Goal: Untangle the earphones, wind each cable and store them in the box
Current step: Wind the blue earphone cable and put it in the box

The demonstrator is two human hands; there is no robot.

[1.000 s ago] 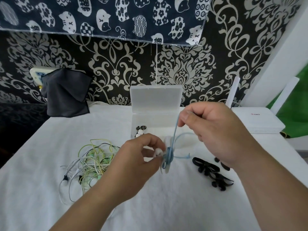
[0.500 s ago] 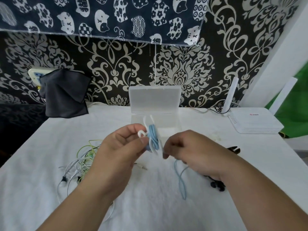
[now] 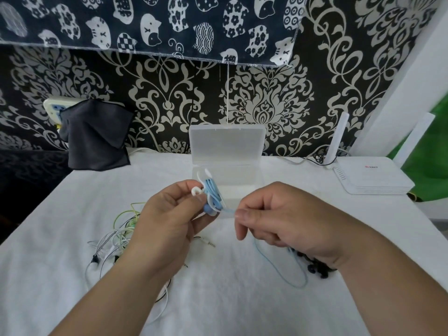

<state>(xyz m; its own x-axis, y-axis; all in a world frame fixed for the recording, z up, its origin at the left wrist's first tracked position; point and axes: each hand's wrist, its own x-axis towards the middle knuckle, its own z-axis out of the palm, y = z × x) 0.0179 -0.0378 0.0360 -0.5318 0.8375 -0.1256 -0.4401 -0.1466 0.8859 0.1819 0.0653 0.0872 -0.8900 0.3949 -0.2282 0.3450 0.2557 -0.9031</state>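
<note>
Head view, left hand: my left hand [image 3: 167, 221] pinches the wound blue earphones [image 3: 213, 192] between thumb and forefinger, raised just in front of the box [image 3: 259, 175].
Head view, right hand: my right hand [image 3: 286, 219] pinches their cable just beside the bundle, thumb and forefinger closed on it, the other fingers loosely curled.
Tail: 1 loose loop [image 3: 278, 270] of that cable lies on the white cloth [image 3: 242, 306] under my right hand.
Box: open, lid upright, at the far middle of the table.
Done: I judge 1 pair mostly wound.
Left: winding the tail and boxing it, then the tangle [image 3: 121, 229] by my left wrist and the black earphones [image 3: 317, 270].
Hidden: my hands cover the box's front, so I cannot tell its contents. The black earphones sit mostly under my right wrist. I cannot count the pairs in the tangle.
</note>
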